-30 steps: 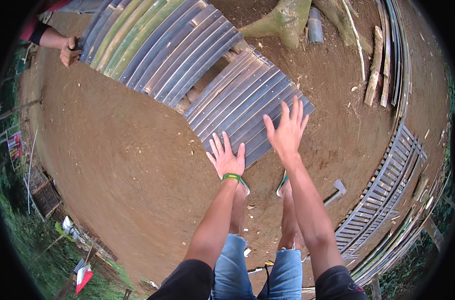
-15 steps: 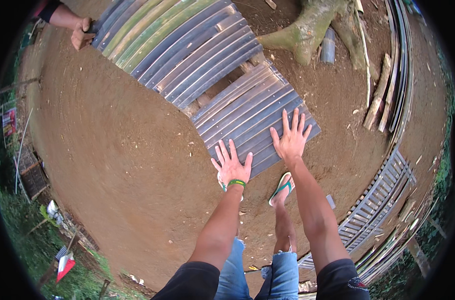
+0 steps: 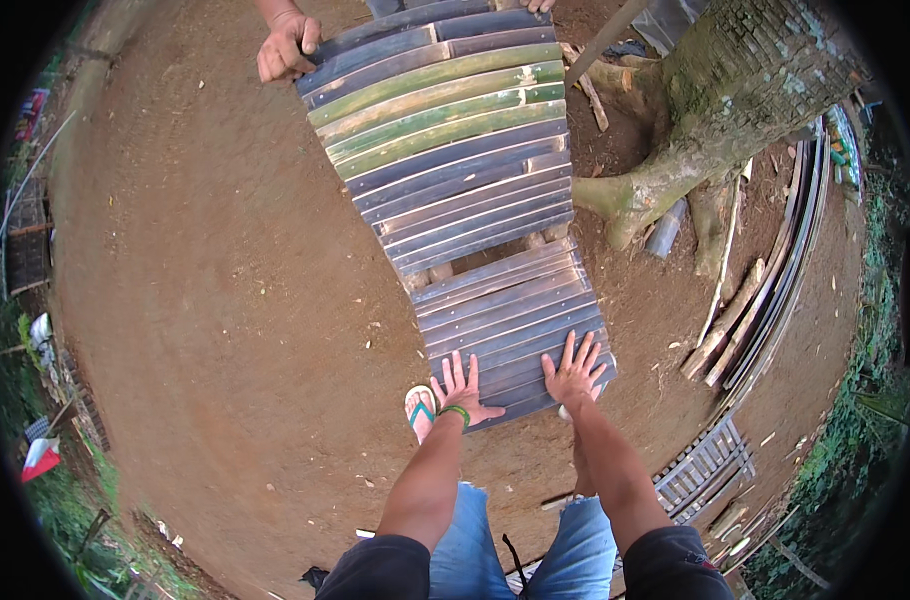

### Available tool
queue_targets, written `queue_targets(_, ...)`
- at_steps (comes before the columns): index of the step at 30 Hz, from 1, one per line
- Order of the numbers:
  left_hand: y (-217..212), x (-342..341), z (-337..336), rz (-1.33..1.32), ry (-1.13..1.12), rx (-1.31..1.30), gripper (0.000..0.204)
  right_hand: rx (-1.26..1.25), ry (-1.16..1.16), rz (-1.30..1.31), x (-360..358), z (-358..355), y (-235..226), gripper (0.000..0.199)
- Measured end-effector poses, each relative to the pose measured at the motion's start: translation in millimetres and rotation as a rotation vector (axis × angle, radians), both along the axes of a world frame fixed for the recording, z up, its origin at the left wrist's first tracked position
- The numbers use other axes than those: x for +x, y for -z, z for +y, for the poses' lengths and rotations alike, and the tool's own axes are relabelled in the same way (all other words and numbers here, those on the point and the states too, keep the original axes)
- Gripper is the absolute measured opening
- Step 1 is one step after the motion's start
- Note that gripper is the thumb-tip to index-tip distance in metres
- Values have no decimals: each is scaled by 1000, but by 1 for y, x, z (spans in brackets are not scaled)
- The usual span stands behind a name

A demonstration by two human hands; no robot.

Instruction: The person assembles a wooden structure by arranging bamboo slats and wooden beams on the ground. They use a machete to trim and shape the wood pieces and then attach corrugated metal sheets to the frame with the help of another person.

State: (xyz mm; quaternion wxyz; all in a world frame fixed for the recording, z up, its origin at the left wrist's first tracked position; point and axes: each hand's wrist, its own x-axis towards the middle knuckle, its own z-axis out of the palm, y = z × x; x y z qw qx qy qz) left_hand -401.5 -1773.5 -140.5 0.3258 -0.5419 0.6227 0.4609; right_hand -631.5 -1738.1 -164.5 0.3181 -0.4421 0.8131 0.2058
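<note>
A long bench-like panel of dark bamboo slats (image 3: 505, 285), with a few green slats (image 3: 445, 95) in its far half, stretches away from me. A gap across it shows wooden rails underneath. My left hand (image 3: 459, 388), with a green band at the wrist, lies on the near left corner, fingers spread. On the near right corner rests my right hand (image 3: 573, 372), also flat with fingers apart. Another person's hand (image 3: 289, 46) grips the far left edge, and fingers of a second hand (image 3: 538, 5) show at the top rim.
To the right of the panel stands a thick tree trunk (image 3: 745, 100) with spreading roots. A cut bamboo piece (image 3: 666, 230), logs (image 3: 727, 318) and long dark strips (image 3: 783, 275) lie beyond it. A slatted rack (image 3: 703, 468) is at the lower right. Brown dirt ground (image 3: 245, 300) surrounds us.
The panel's far end has swung right, so it now points more straight ahead of me. My hands stay on its near end. A second hand of the other person has come into view.
</note>
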Motion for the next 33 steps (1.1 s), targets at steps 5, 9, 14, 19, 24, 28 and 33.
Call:
queue_targets(5,14,0,10,-80,-4,-44,146,483,-195,-420,-45,-80,-39,91)
queue_targets(9,21,-10,7,-158,91,-57,151,-236,-625,-536,-199,-181,103,38)
queue_targets(14,25,-13,-6,-296,133,26,158,-263,647,-1152,-180,-381,106,62)
queue_targets(19,25,-31,-14,-449,193,69,160,209,602,-1444,-144,-441,132,63)
queue_targets(24,21,-46,-29,-513,196,162,162,297,243,-1212,-154,-466,145,72)
queue_targets(28,22,-47,-30,-478,164,170,163,400,22,-1171,-151,-472,165,70)
queue_targets(33,22,-44,-32,-489,138,230,159,371,159,-1149,-136,-474,176,68)
